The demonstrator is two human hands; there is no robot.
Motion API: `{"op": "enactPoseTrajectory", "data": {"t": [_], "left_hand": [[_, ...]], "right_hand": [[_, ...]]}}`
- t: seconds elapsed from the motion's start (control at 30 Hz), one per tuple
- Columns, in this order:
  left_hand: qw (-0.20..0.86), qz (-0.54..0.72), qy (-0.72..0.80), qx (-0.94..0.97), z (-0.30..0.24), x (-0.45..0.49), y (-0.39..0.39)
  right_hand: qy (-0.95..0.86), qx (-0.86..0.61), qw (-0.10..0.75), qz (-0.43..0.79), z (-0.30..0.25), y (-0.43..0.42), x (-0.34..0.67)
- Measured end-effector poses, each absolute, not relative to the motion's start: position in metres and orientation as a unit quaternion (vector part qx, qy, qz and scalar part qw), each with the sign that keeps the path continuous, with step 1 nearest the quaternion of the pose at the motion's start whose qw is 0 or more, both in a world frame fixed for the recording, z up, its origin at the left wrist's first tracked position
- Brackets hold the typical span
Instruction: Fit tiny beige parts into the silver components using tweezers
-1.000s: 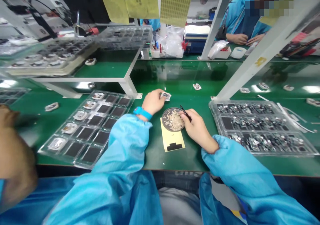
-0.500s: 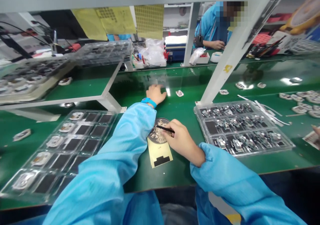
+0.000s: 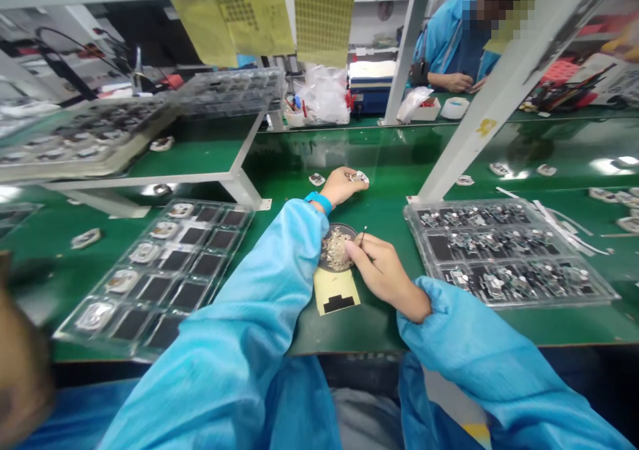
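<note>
Fine black tweezers point(image 3: 363, 236) are gripped in the right hand point(image 3: 382, 277), pinched narrowly between thumb and fingertips point(image 3: 349, 245), with the tip held just over a round dish point(image 3: 322, 250). The dish is heaped with pale flakes and is set on a yellow card point(image 3: 324, 291) printed with a black stepped mark. A small white module point(image 3: 358, 177) is held at the fingertips of the left hand point(image 3: 339, 187), closed narrowly around it, though the grip is partly hidden. A blue wristband point(image 3: 318, 202) is worn on that wrist, and a similar module point(image 3: 316, 180) is lying just beside the hand on the green workbench point(image 3: 379, 214). Left of the dish, a clear compartment tray point(image 3: 219, 206) is laid out with white modules in its left-hand row. To the right, a second clear tray point(image 3: 474, 202) is seen packed with dark circuit parts. At the upper right, a co-worker's hands point(image 3: 452, 82) are seen at a farther bench, beyond a white upright post point(image 3: 504, 90).
</note>
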State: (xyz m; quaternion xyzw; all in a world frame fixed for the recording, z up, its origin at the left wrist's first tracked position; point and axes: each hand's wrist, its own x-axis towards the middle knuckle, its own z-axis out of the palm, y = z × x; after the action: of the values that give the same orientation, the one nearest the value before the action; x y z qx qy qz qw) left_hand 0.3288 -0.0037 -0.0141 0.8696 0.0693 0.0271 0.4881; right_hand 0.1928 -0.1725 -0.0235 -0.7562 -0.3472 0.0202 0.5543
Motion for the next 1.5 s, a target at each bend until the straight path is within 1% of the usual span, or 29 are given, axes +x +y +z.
{"op": "enactPoseTrajectory", "data": {"t": [0.1, 0.17, 0.2, 0.3, 0.37, 0.43, 0.57, 0.8, 1.07, 1.13, 1.2, 1.23, 1.3, 1.4, 1.5], "left_hand": [[0.585, 0.028, 0.078, 0.807, 0.005, 0.265, 0.014], [0.69, 0.042, 0.07, 0.72, 0.012, 0.218, 0.024], [0.718, 0.045, 0.068, 0.692, 0.013, 0.195, 0.028], [0.751, 0.021, 0.083, 0.655, 0.001, 0.136, 0.033], [0.756, -0.011, 0.104, 0.646, -0.016, 0.108, 0.032], [0.751, -0.027, 0.13, 0.647, -0.036, 0.091, 0.029], [0.731, -0.002, 0.143, 0.667, -0.062, 0.077, 0.023], [0.668, 0.001, 0.109, 0.736, -0.066, 0.074, 0.024], [0.649, 0.005, 0.113, 0.753, -0.072, 0.073, 0.025], [0.643, 0.008, 0.113, 0.757, -0.073, 0.073, 0.025], [0.639, 0.011, 0.115, 0.761, -0.073, 0.073, 0.024], [0.637, 0.012, 0.116, 0.762, -0.073, 0.073, 0.024], [0.636, 0.013, 0.116, 0.763, -0.072, 0.074, 0.024], [0.638, 0.013, 0.115, 0.761, -0.072, 0.074, 0.023], [0.639, 0.016, 0.118, 0.76, -0.072, 0.075, 0.023]], "right_hand": [[-0.298, -0.741, 0.578, 0.17, -0.028, -0.173, 0.184], [-0.255, -0.702, 0.605, 0.277, -0.033, -0.171, 0.18], [-0.236, -0.683, 0.616, 0.314, -0.036, -0.17, 0.178], [-0.207, -0.664, 0.629, 0.349, -0.04, -0.168, 0.177], [-0.217, -0.681, 0.62, 0.324, -0.041, -0.167, 0.178], [-0.247, -0.715, 0.595, 0.269, -0.042, -0.167, 0.18], [-0.299, -0.771, 0.533, 0.178, -0.046, -0.167, 0.181], [-0.31, -0.784, 0.513, 0.159, -0.051, -0.165, 0.181], [-0.302, -0.78, 0.52, 0.171, -0.053, -0.163, 0.178], [-0.283, -0.766, 0.543, 0.196, -0.049, -0.163, 0.178], [-0.26, -0.741, 0.586, 0.201, -0.044, -0.162, 0.177], [-0.255, -0.731, 0.605, 0.187, -0.041, -0.162, 0.177], [-0.264, -0.731, 0.616, 0.125, -0.037, -0.161, 0.176], [-0.304, -0.746, 0.592, 0.037, -0.038, -0.159, 0.176], [-0.339, -0.74, 0.581, 0.012, -0.042, -0.159, 0.175]]}}
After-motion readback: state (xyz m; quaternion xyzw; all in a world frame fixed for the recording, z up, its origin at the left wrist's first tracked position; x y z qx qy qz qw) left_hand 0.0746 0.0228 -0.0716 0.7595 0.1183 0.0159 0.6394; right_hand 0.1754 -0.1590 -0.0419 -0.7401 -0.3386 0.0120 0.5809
